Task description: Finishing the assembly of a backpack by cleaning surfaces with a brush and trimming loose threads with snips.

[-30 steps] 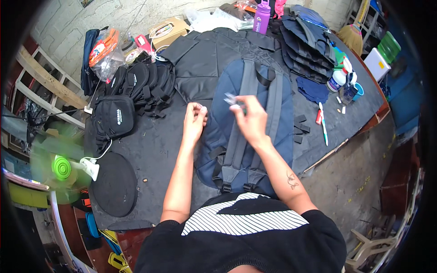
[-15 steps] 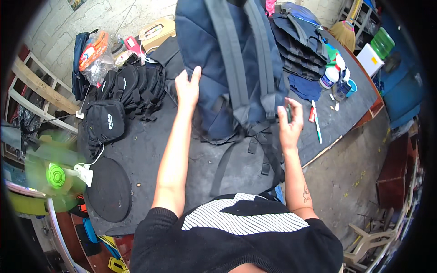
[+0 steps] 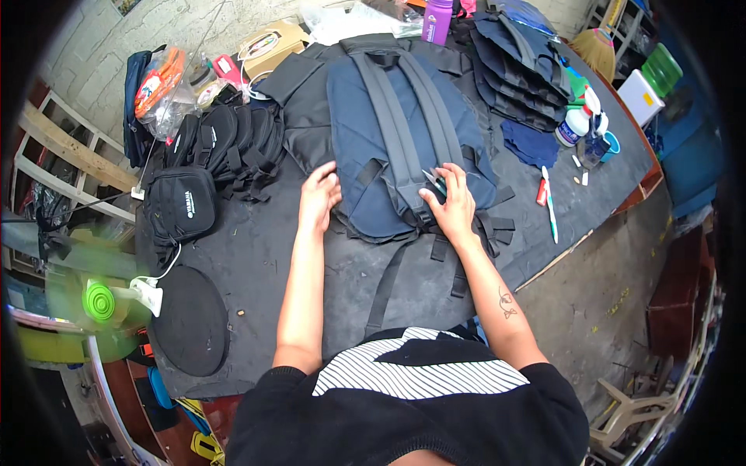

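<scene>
- Right hand [image 3: 452, 203]: thumb and fingers closed on a small pointed metal tool [image 3: 438, 185], tip toward the person's left, over the lower part of the backpack.
- Left hand [image 3: 318, 199]: fingers half curled at the backpack's left edge; cannot tell whether it pinches cloth or merely rests there.
- Backpack [image 3: 420, 144]: dark blue panel and straps uppermost, lying over black fabric [image 3: 307, 116] on the dark table [image 3: 268, 268].
- Risk, judged: tool tip sits close to strap and panel; a slip, or the cloth shifting under it, could nick or snag the fabric.
- Risk, judged: one long webbing tail [image 3: 380, 299] reaches the shirt front; leaning in or lifting the bag could catch it and drag the work askew.
- Counts, bag: one backpack, two grey shoulder straps [image 3: 387, 116], one top carry loop [image 3: 384, 60].
- Counts, around: one black disc [image 3: 189, 321], one purple bottle [image 3: 437, 22], one toothbrush [image 3: 551, 208], one blue cup [image 3: 612, 147], one green fan [image 3: 99, 300].
- Black pouches [image 3: 184, 200]: one in front, several overlapping behind; exact number unclear.
- Stacked dark panels [image 3: 521, 85]: at least four layers; overlap prevents a firm count.
</scene>
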Action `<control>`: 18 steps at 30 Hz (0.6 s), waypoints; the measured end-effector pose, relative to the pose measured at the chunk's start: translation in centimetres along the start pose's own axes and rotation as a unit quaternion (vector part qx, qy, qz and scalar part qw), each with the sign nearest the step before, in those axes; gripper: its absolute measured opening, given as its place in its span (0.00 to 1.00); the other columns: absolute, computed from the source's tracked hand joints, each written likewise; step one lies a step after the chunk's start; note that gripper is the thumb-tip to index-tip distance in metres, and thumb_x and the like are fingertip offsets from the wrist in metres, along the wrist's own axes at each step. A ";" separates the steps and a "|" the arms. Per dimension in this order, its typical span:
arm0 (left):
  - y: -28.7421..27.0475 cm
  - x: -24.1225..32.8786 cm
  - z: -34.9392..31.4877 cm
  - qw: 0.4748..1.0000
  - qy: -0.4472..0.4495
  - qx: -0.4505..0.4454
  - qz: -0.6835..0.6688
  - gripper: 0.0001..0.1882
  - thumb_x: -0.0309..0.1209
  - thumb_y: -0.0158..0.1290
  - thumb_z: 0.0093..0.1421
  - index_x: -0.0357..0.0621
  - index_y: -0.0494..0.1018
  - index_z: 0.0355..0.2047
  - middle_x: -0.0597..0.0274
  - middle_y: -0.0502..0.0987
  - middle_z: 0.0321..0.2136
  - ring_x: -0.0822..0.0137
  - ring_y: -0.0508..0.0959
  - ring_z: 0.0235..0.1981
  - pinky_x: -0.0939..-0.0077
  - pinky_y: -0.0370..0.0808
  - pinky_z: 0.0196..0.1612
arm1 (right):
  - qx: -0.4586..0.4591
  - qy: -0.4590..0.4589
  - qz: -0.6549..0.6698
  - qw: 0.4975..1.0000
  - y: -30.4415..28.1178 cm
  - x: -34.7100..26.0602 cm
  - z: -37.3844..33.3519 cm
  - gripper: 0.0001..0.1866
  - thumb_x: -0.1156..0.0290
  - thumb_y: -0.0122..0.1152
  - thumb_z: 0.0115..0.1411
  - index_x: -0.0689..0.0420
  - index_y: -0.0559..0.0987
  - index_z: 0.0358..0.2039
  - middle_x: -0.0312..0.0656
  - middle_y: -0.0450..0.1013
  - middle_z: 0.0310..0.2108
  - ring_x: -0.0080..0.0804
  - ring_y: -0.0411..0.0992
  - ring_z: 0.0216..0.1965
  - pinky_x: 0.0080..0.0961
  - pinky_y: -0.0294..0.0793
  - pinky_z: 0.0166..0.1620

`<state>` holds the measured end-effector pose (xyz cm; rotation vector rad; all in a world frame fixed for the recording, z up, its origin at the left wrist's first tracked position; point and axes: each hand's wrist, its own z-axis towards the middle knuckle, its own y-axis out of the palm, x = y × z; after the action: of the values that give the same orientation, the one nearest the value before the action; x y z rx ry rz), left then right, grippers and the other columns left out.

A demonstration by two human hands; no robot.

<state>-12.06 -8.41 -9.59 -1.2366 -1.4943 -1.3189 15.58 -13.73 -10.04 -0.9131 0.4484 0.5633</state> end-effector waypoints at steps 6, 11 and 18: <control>-1.4 -0.2 -5.0 0.986 -0.081 -0.057 -0.133 0.18 0.28 0.42 0.67 0.33 0.66 0.55 0.55 0.77 0.34 0.65 0.80 0.33 0.70 0.80 0.39 | 0.001 0.006 -0.018 1.000 -0.1 -0.2 0.1 0.25 0.58 0.68 0.50 0.56 0.73 0.45 0.41 0.65 0.53 0.45 0.72 0.45 0.36 0.73 0.44; 0.0 0.1 -6.3 0.988 -0.099 -0.045 -0.107 0.14 0.32 0.49 0.65 0.33 0.72 0.45 0.57 0.78 0.30 0.66 0.81 0.30 0.71 0.81 0.38 | -0.005 0.009 -0.017 1.000 0.1 -0.2 -0.1 0.25 0.58 0.67 0.50 0.56 0.73 0.45 0.40 0.65 0.53 0.45 0.72 0.45 0.36 0.73 0.44; 2.2 -1.4 -7.7 0.997 -0.048 0.039 0.037 0.07 0.30 0.57 0.59 0.38 0.74 0.29 0.57 0.79 0.26 0.71 0.80 0.25 0.78 0.80 0.30 | 0.001 0.002 -0.016 1.000 0.0 -0.1 0.0 0.25 0.58 0.68 0.50 0.56 0.72 0.45 0.40 0.65 0.52 0.45 0.72 0.45 0.38 0.72 0.45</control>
<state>-9.94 -16.27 -9.21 -1.3078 -1.5379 -1.1571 15.48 -13.80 -9.99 -0.9184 0.4366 0.5311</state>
